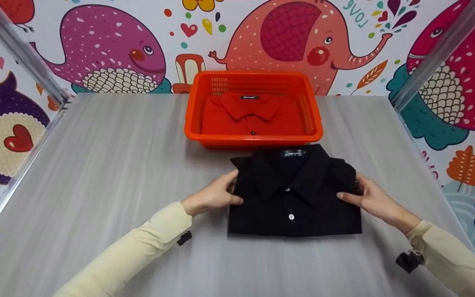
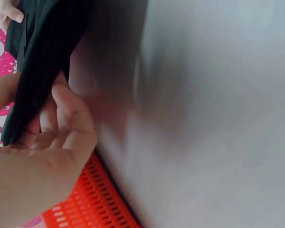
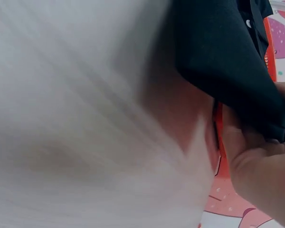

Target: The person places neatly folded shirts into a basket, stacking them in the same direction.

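Note:
A folded black collared shirt [image 1: 270,210] with white buttons is held between both hands, its collar toward the back. My left hand [image 1: 217,193] grips its left side, thumb on top and fingers underneath. On the right side my right hand [image 1: 375,202] holds it the same way. Both wrist views show the shirt [image 2: 42,57] raised off the table, with fingers curled beneath the cloth. Just behind it stands an orange plastic basket [image 1: 254,139], and inside lies a folded red collared shirt [image 1: 229,117] with dark buttons.
The grey wood-grain table [image 1: 118,165] extends around the shirt and basket. Its back edge meets a wall [image 1: 196,24] printed with cartoon animals. Metal posts [image 1: 439,53] rise at the back corners. A small black device hangs at each wrist.

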The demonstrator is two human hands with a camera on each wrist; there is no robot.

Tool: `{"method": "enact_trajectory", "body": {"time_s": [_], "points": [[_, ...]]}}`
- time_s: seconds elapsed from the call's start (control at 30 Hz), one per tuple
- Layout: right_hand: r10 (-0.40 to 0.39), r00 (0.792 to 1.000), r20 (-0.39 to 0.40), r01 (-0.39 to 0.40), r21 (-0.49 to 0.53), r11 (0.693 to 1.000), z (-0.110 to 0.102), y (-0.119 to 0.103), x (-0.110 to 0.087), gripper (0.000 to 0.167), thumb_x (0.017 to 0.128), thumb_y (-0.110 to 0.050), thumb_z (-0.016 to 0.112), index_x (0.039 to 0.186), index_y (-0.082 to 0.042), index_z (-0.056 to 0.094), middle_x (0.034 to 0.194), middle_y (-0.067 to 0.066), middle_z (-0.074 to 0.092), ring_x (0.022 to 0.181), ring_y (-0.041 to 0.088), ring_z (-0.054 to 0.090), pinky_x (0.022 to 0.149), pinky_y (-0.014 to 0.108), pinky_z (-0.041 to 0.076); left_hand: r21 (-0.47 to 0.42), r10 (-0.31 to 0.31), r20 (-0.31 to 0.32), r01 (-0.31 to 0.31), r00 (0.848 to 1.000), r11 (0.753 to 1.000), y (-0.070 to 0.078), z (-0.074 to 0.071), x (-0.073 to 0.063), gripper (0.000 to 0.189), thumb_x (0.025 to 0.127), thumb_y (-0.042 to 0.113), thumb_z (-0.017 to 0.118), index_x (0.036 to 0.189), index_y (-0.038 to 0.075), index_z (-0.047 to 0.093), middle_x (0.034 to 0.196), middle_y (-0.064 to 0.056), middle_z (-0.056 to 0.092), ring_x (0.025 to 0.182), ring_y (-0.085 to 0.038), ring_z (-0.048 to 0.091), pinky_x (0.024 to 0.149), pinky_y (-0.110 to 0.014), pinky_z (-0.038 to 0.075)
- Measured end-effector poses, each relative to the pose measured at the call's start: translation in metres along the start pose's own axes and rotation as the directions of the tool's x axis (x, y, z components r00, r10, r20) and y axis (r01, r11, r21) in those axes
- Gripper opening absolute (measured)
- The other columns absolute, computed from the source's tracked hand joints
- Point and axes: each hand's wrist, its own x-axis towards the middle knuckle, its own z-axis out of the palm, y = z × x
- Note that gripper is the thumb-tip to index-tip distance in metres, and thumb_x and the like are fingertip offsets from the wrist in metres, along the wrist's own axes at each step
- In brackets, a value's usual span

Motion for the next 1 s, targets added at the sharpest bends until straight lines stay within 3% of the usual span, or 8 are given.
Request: {"method": "enact_trajectory", "body": {"time_s": [0.07, 0.17, 0.4, 0.57, 0.67, 0.77, 0.83, 1.0], "points": [[-0.031, 1.000, 0.007, 0.031, 0.010, 0.999, 0.002, -0.003, -0.001, 0.061, 0.093, -0.007, 0.064, 0.141, 0.012, 0.032, 0.130, 0.027, 0.051, 0.109, 0.010, 0.058, 0.089, 0.021, 0.046, 0.026, 0.042, -0.011, -0.042, 0.999, 0.999, 0.000, -0.004, -0.004, 0.057, 0.079, -0.003, 0.070, 0.130, -0.003, 0.046, 0.103, -0.014, 0.058, 0.098, -0.025, 0.052, 0.087, -0.033, 0.041], [-0.069, 0.998, 0.017, 0.068, 0.024, 0.997, 0.004, -0.008, -0.001, 0.060, 0.093, -0.006, 0.064, 0.141, 0.012, 0.032, 0.130, 0.027, 0.050, 0.111, 0.011, 0.058, 0.090, 0.022, 0.047, 0.065, 0.118, -0.022, -0.117, 0.993, 0.991, 0.001, -0.011, -0.010, 0.042, 0.077, -0.004, 0.071, 0.112, 0.001, 0.047, 0.076, -0.004, 0.042, 0.074, -0.020, 0.044, 0.070, -0.031, 0.035], [-0.139, 0.990, -0.027, 0.139, -0.008, 0.990, 0.001, -0.028, 0.004, 0.056, 0.092, -0.002, 0.063, 0.139, 0.011, 0.035, 0.127, 0.027, 0.052, 0.107, 0.010, 0.059, 0.086, 0.021, 0.049, 0.131, 0.159, -0.032, -0.154, 0.987, 0.979, 0.017, -0.030, -0.020, 0.067, 0.083, 0.002, 0.071, 0.143, 0.002, 0.041, 0.105, -0.007, 0.054, 0.092, -0.023, 0.047, 0.083, -0.033, 0.038], [-0.151, 0.987, -0.058, 0.147, -0.072, 0.986, -0.005, -0.045, 0.014, 0.055, 0.092, -0.004, 0.064, 0.138, 0.010, 0.036, 0.126, 0.024, 0.054, 0.105, 0.008, 0.059, 0.085, 0.019, 0.049, 0.200, 0.193, -0.044, -0.181, 0.980, 0.963, 0.031, -0.043, -0.019, 0.065, 0.083, 0.002, 0.070, 0.141, 0.006, 0.042, 0.084, -0.004, 0.049, 0.079, -0.023, 0.047, 0.074, -0.032, 0.037], [-0.155, 0.984, -0.091, 0.146, -0.096, 0.985, -0.010, -0.054, 0.021, 0.054, 0.093, -0.004, 0.063, 0.137, 0.008, 0.036, 0.124, 0.023, 0.054, 0.103, 0.007, 0.059, 0.084, 0.018, 0.049, 0.237, 0.198, -0.050, -0.181, 0.979, 0.955, 0.038, -0.051, -0.016, 0.067, 0.084, 0.004, 0.070, 0.144, 0.008, 0.040, 0.084, -0.006, 0.048, 0.077, -0.023, 0.046, 0.073, -0.033, 0.036], [-0.157, 0.980, -0.120, 0.145, -0.105, 0.984, -0.013, -0.062, 0.029, 0.055, 0.093, -0.004, 0.063, 0.138, 0.007, 0.033, 0.125, 0.023, 0.052, 0.102, 0.007, 0.059, 0.083, 0.017, 0.048, 0.253, 0.206, -0.056, -0.186, 0.977, 0.949, 0.043, -0.059, -0.012, 0.073, 0.086, 0.005, 0.069, 0.149, 0.007, 0.033, 0.113, -0.011, 0.057, 0.095, -0.024, 0.051, 0.087, -0.034, 0.040], [-0.157, 0.979, -0.133, 0.143, -0.108, 0.984, -0.016, -0.066, 0.035, 0.055, 0.094, -0.004, 0.061, 0.138, 0.007, 0.031, 0.127, 0.025, 0.051, 0.102, 0.006, 0.058, 0.083, 0.016, 0.047, 0.253, 0.209, -0.065, -0.187, 0.976, 0.949, 0.046, -0.064, -0.008, 0.075, 0.086, 0.005, 0.068, 0.151, 0.007, 0.030, 0.137, -0.011, 0.049, 0.115, -0.024, 0.049, 0.101, -0.036, 0.037], [-0.133, 0.975, -0.177, 0.111, -0.128, 0.986, -0.018, -0.078, 0.053, 0.054, 0.095, -0.008, 0.061, 0.136, 0.006, 0.029, 0.130, 0.023, 0.047, 0.106, 0.010, 0.055, 0.082, 0.015, 0.045, 0.237, 0.207, -0.112, -0.176, 0.972, 0.955, 0.049, -0.076, 0.004, 0.072, 0.087, 0.004, 0.068, 0.150, 0.010, 0.033, 0.146, -0.009, 0.043, 0.130, -0.022, 0.041, 0.108, -0.041, 0.032]]}}
